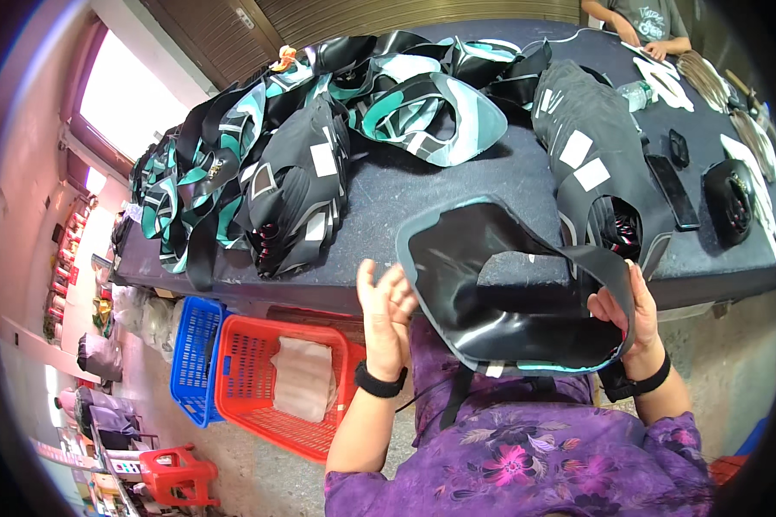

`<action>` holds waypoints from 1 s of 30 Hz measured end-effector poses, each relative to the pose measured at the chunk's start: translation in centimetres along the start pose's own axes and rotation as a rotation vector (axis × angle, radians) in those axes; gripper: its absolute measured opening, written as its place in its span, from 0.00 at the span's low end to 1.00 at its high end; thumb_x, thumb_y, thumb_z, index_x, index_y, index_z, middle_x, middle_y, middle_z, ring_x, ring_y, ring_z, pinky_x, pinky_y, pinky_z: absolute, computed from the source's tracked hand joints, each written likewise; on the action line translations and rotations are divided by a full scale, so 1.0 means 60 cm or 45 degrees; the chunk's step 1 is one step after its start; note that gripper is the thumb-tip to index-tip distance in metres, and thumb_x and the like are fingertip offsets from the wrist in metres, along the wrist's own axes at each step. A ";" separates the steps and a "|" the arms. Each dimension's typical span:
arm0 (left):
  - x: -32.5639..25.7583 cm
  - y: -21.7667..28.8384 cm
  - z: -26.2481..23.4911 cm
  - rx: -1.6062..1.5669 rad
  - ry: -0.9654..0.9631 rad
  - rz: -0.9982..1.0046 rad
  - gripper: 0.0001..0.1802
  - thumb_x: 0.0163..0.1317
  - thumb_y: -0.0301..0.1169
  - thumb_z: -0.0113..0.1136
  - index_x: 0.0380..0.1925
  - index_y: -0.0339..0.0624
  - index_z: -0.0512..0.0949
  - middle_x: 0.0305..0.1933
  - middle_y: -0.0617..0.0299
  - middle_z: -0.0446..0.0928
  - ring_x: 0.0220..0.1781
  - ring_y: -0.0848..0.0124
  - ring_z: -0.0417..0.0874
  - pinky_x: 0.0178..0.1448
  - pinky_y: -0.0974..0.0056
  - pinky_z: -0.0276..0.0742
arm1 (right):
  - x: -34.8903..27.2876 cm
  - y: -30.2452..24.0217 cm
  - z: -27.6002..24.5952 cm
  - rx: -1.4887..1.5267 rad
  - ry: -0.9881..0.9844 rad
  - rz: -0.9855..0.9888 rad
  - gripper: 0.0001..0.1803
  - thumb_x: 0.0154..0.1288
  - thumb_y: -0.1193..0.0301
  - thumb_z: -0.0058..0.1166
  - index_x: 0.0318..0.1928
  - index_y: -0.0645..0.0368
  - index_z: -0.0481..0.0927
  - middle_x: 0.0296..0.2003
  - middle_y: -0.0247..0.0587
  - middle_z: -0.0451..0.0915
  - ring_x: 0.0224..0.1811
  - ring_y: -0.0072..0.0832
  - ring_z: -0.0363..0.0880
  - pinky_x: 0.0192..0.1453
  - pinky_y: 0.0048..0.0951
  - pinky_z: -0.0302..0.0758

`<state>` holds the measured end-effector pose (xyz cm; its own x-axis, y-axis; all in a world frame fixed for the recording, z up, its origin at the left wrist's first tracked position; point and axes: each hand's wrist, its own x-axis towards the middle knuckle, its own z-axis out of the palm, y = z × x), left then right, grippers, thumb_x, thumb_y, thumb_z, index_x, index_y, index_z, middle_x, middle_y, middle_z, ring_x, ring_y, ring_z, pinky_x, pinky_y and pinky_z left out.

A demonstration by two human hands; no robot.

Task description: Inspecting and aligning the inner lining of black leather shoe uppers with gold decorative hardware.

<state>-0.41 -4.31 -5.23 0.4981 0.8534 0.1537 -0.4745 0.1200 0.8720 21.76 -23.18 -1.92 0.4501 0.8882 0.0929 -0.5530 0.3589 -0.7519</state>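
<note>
A large curved piece with a glossy black inner face, a pale teal edge and a wide opening hangs in front of my body. My right hand is closed on its right end, where a black band loops over. Beside the piece's left edge, my left hand is raised with its fingers apart and nothing in it. Each wrist wears a black band. Just beyond, a stack of matte black pieces with white labels lies on the dark table.
Similar teal, grey and black pieces heap along the table's far side and left. A phone and a black rounded object lie at right. Red and blue baskets stand below left. Another person's hands work far right.
</note>
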 end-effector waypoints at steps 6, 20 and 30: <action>-0.046 -0.009 0.088 -0.436 -0.290 -0.674 0.22 0.61 0.33 0.51 0.55 0.41 0.61 0.53 0.61 0.69 0.55 0.68 0.70 0.58 0.61 0.67 | -0.023 0.003 -0.012 -0.201 0.115 -0.177 0.17 0.63 0.55 0.42 0.36 0.56 0.69 0.27 0.36 0.74 0.27 0.22 0.72 0.33 0.24 0.68; -0.018 -0.012 0.104 -0.368 -0.234 -0.429 0.22 0.60 0.32 0.51 0.54 0.38 0.62 0.51 0.58 0.70 0.50 0.67 0.73 0.55 0.63 0.69 | -0.058 -0.028 -0.038 -0.204 -0.446 0.304 0.32 0.38 0.78 0.67 0.48 0.69 0.70 0.42 0.42 0.77 0.44 0.25 0.75 0.50 0.26 0.70; 0.040 -0.029 0.128 -0.403 -0.296 -0.442 0.24 0.58 0.27 0.50 0.55 0.37 0.61 0.54 0.57 0.68 0.53 0.65 0.71 0.58 0.61 0.66 | -0.053 -0.044 -0.032 -0.185 -0.437 0.180 0.28 0.42 0.81 0.63 0.49 0.68 0.70 0.42 0.42 0.77 0.44 0.25 0.75 0.49 0.27 0.71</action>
<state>7.17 -6.37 -2.85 0.7958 0.6055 0.0110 -0.4312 0.5538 0.7123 23.14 -27.51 -1.47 0.1029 0.9790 0.1761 -0.4764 0.2040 -0.8552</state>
